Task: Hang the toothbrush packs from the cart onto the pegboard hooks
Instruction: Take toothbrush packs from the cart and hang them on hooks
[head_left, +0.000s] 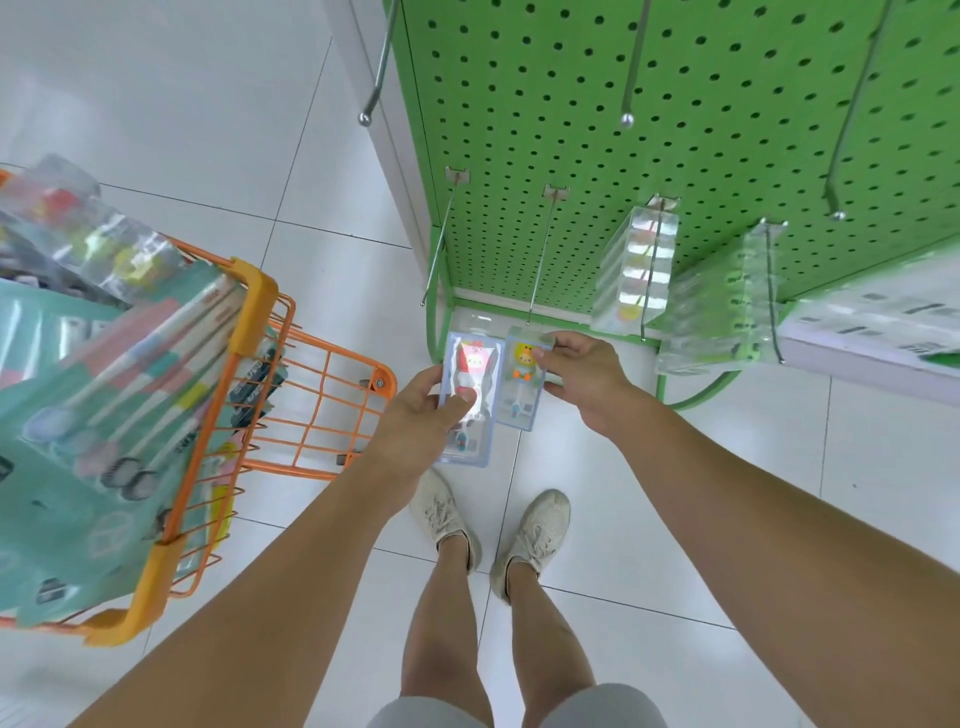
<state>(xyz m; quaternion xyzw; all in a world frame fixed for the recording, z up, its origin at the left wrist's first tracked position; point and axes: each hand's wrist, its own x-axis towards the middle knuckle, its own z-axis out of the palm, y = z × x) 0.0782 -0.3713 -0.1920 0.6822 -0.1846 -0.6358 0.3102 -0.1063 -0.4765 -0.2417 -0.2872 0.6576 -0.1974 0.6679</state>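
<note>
We hold two toothbrush packs side by side at the centre of the frame, above the white tiled floor (649, 519). Our left hand (415, 421) grips the pink-character pack (470, 384), thumb pressed on its clear front. Our right hand (587, 374) pinches the yellow-character pack (522, 379) by its upper edge, fingers curled round its far side. The two packs touch along their inner edges.

Just above them a bare hook (543, 254) reaches out from the green pegboard (571, 104), its tip close to the top of the yellow-character pack. To the right, clear packs (634, 270) hang on further hooks. At the left of the frame the orange cart (260, 312) stands heaped with more packs (104, 364).
</note>
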